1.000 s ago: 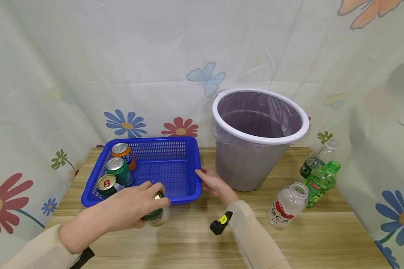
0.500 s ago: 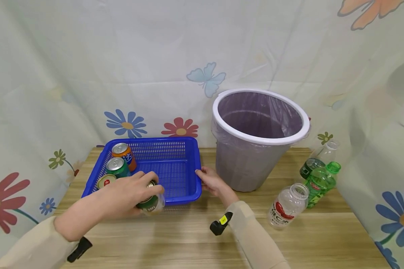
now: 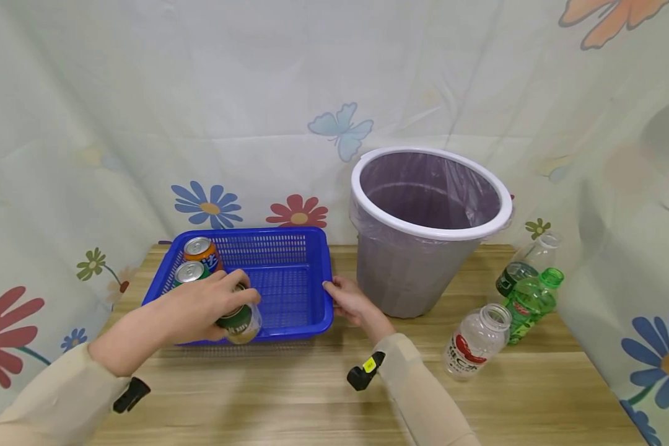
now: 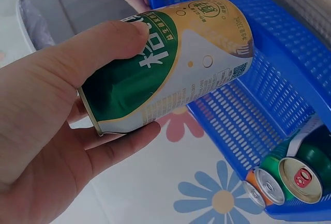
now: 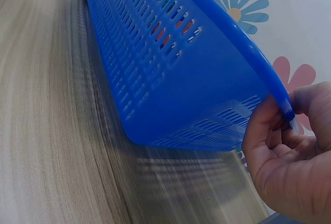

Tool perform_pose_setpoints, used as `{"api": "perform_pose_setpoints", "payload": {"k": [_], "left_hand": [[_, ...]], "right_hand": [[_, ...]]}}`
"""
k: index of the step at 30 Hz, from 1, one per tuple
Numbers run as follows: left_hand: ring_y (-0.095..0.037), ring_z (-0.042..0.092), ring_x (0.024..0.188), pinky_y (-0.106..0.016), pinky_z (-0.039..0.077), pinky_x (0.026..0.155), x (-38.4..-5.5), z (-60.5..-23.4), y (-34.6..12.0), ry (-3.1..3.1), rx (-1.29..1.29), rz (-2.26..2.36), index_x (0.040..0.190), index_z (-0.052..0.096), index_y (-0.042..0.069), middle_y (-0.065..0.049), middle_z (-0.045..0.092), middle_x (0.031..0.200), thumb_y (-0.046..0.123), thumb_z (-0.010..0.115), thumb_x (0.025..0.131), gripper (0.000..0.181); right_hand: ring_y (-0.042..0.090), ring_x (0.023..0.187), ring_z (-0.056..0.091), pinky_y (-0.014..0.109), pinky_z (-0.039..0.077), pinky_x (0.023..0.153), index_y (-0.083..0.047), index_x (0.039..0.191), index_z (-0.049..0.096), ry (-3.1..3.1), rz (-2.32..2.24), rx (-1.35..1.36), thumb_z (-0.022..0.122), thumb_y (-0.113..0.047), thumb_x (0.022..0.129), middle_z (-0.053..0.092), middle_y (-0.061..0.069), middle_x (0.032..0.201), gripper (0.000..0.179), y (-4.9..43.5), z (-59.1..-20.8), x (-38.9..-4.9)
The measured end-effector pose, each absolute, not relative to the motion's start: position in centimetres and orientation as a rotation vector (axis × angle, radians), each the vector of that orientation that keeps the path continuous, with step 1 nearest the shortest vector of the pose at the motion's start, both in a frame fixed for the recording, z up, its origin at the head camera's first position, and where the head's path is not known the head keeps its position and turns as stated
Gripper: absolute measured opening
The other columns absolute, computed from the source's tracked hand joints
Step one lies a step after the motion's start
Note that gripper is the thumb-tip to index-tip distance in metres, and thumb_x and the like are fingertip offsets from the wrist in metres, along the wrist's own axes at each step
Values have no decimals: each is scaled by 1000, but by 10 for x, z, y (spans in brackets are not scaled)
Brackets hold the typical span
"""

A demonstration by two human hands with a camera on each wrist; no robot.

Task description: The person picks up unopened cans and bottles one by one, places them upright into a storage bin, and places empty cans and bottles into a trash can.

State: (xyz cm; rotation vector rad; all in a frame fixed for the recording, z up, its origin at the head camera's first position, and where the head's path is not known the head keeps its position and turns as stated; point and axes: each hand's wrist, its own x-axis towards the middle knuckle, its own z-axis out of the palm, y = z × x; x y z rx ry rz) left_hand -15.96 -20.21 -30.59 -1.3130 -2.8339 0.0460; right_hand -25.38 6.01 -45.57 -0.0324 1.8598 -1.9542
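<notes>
A grey bin [image 3: 407,269] stands near a wide-mouthed bottle [image 3: 476,342], a green bottle [image 3: 532,303] and a seemingly dark-labelled bottle [image 3: 517,272].

The basket [image 3: 281,297] lies open at middle and right; cans [image 3: 191,272] block its left, perhaps wholly; the right hand [image 3: 350,300] narrows the gap beside the bin [image 3: 407,272].

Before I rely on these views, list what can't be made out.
Gold-topped can: covered by the left hand and wrist, head view.
Held can: fine print too small, left wrist view.
Basket: slotted wall hides most contents, right wrist view.
Right hand: cut off by right edge, right wrist view.
</notes>
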Motion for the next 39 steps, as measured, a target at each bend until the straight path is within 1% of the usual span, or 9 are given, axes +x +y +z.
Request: {"api": "perform_pose_setpoints", "payload": {"k": [3,6,10,13,19,26,29,34,39], "left_hand": [[-25,52,87,-30,52,62,-163,-306,-204,-2847,-1299,30,113,53,19,-9,49,110,19,85,63,60],[-25,53,88,-32,53,64,-167,-305,-205,-2858,-1290,32,113,53,19,-9,49,110,19,85,63,60],[-26,52,89,-32,53,65,-170,-304,-206,-2891,-1279,36,114,52,20,-9,49,111,20,84,64,59],[-26,52,90,-32,53,64,-171,-302,-206,-2916,-1271,39,114,51,20,-9,48,111,19,84,65,59],[-24,52,86,-29,52,61,-180,-302,-207,-2898,-1271,78,112,51,21,-8,48,108,19,83,65,57],[-25,54,88,-28,52,61,-188,-300,-209,-2874,-1270,85,111,50,21,-9,49,107,19,83,66,55],[-25,54,88,-29,53,64,-191,-300,-211,-2888,-1272,82,111,51,21,-9,49,107,19,82,67,55],[-26,54,88,-30,52,65,-197,-301,-213,-2905,-1254,80,111,52,21,-9,49,106,19,82,67,54],[-24,54,86,-35,52,68,-204,-303,-214,-2926,-1216,72,110,52,20,-8,50,104,18,82,67,52]], "right_hand": [[19,84,61,41,54,79,9,125,41,1857,-1952,-31,40,-16,97,58,19,104,37,60,-455,-253],[20,85,61,40,54,78,8,125,41,1865,-1948,-24,40,-16,97,57,22,108,37,60,-454,-253],[22,88,61,36,55,74,7,125,42,1871,-1945,-14,41,-17,97,55,27,114,37,60,-455,-253],[22,87,61,33,55,71,7,125,42,1866,-1944,-14,41,-16,97,55,27,114,37,60,-455,-253],[21,86,60,35,55,73,8,125,41,1866,-1948,-9,42,-17,97,56,24,110,38,60,-453,-251],[28,94,60,35,55,74,8,127,40,1867,-1938,-12,40,-17,97,52,29,117,39,61,-453,-252],[27,93,60,35,55,73,8,126,40,1868,-1939,-19,40,-17,97,53,29,116,38,61,-454,-253],[23,89,60,34,55,73,9,126,40,1855,-1949,-23,40,-15,97,54,28,115,38,60,-455,-253],[21,86,60,34,55,71,9,125,40,1855,-1951,-22,40,-16,97,55,26,111,37,61,-456,-254]]}}
